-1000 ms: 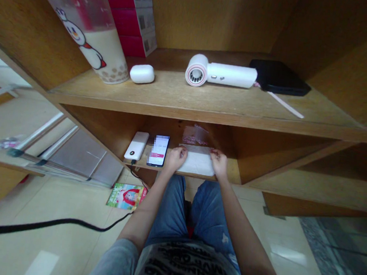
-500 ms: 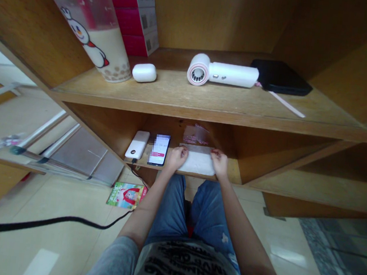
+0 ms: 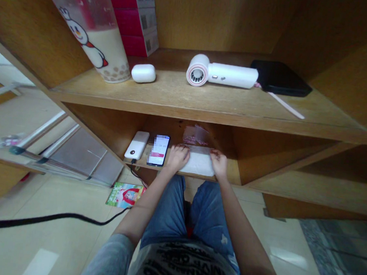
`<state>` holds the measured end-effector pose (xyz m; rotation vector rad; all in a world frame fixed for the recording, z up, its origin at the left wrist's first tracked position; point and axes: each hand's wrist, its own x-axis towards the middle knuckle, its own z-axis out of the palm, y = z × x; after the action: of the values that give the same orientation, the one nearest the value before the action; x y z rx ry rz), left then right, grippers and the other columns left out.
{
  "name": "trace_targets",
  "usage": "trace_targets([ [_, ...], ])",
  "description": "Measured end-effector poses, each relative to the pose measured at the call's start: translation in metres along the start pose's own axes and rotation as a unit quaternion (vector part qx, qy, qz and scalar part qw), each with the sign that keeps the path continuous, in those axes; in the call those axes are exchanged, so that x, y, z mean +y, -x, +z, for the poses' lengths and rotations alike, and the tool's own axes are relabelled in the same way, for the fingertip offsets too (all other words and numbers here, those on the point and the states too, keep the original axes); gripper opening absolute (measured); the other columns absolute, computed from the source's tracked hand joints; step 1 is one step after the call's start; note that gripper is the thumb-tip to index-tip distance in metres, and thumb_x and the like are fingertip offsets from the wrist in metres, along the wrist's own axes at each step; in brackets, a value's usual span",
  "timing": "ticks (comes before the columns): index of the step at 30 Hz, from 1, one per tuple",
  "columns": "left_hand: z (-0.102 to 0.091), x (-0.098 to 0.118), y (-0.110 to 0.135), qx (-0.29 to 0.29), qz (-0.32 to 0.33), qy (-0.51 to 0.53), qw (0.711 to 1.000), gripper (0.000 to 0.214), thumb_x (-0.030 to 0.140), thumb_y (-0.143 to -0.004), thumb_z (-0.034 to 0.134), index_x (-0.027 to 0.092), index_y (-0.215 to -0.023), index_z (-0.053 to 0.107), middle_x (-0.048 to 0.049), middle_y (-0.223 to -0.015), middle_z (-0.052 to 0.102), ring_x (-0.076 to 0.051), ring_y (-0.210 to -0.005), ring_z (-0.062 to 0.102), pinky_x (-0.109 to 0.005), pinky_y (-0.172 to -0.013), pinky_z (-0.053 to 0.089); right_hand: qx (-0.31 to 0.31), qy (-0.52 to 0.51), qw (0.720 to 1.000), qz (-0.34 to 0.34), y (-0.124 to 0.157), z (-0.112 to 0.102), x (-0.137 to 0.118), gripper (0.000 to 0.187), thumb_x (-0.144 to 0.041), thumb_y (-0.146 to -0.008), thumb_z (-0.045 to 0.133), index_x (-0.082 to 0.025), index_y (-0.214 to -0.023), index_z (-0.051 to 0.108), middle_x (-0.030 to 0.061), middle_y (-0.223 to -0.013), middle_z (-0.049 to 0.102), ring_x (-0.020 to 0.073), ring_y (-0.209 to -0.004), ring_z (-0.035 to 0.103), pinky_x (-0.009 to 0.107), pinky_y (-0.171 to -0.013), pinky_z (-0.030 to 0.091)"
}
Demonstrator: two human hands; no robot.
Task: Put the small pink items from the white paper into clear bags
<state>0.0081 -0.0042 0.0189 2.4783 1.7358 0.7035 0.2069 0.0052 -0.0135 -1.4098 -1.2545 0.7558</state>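
On the lower wooden shelf (image 3: 236, 176) lies a flat white packet (image 3: 199, 163) between both hands. My left hand (image 3: 177, 158) grips its left edge with curled fingers. At the right edge my right hand (image 3: 219, 164) pinches the same packet. Just behind the packet sits a small clear bag with pink print (image 3: 196, 135). A lit phone (image 3: 159, 150) lies left of my left hand, and a white power bank (image 3: 136, 145) lies beside the phone.
The upper shelf (image 3: 207, 100) carries a tall snowman cup (image 3: 93, 27), a white earbud case (image 3: 143, 73), a white hand fan (image 3: 221, 73), a black flat case (image 3: 280, 77) and pink boxes (image 3: 134, 10). A black cable (image 3: 47, 218) and a leaflet (image 3: 124, 195) lie on the floor.
Both hands stay on the white packet, the left one shifting slightly up along its edge. The view drifts a little.
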Motion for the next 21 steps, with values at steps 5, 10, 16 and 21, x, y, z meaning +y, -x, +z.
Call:
trace_targets([
  [5, -0.006, 0.018, -0.027, -0.014, 0.063, -0.033, 0.997, 0.028, 0.022, -0.085, 0.046, 0.018, -0.110, 0.058, -0.0116, -0.110, 0.061, -0.026, -0.105, 0.052, -0.040, -0.091, 0.037, -0.008, 0.002, 1.000, -0.005, -0.001, 0.000, 0.001, 0.018, -0.034, -0.068, 0.051, -0.019, -0.072, 0.059, 0.0078, -0.075, 0.067, 0.0216, -0.070, 0.061, 0.035, -0.070, 0.047],
  [10, 0.006, 0.036, -0.049, -0.046, 0.143, -0.050, 0.987, 0.030, 0.017, -0.084, 0.043, 0.015, -0.108, 0.061, -0.0138, -0.119, 0.057, -0.029, -0.112, 0.046, -0.045, -0.094, 0.035, -0.006, -0.007, 1.000, -0.006, 0.000, 0.001, 0.001, 0.017, -0.034, -0.069, 0.051, -0.020, -0.073, 0.059, 0.0069, -0.075, 0.067, 0.0215, -0.071, 0.061, 0.034, -0.069, 0.048],
  [16, 0.021, 0.043, -0.058, -0.085, 0.159, -0.045, 0.983, 0.030, 0.013, -0.081, 0.044, 0.011, -0.104, 0.063, -0.0167, -0.119, 0.058, -0.028, -0.114, 0.046, -0.048, -0.100, 0.030, -0.016, -0.018, 1.000, -0.013, -0.001, 0.002, 0.005, 0.016, -0.033, -0.068, 0.051, -0.020, -0.073, 0.059, 0.0062, -0.074, 0.066, 0.0216, -0.070, 0.061, 0.034, -0.068, 0.048],
  [21, 0.016, 0.044, -0.058, -0.093, 0.164, -0.050, 0.981, 0.029, 0.015, -0.081, 0.047, 0.012, -0.105, 0.062, -0.0150, -0.110, 0.062, -0.027, -0.111, 0.047, -0.046, -0.099, 0.031, -0.009, 0.004, 1.000, -0.017, -0.001, 0.001, 0.006, 0.019, -0.036, -0.070, 0.051, -0.020, -0.075, 0.060, 0.0060, -0.071, 0.066, 0.0215, -0.068, 0.060, 0.034, -0.067, 0.047],
])
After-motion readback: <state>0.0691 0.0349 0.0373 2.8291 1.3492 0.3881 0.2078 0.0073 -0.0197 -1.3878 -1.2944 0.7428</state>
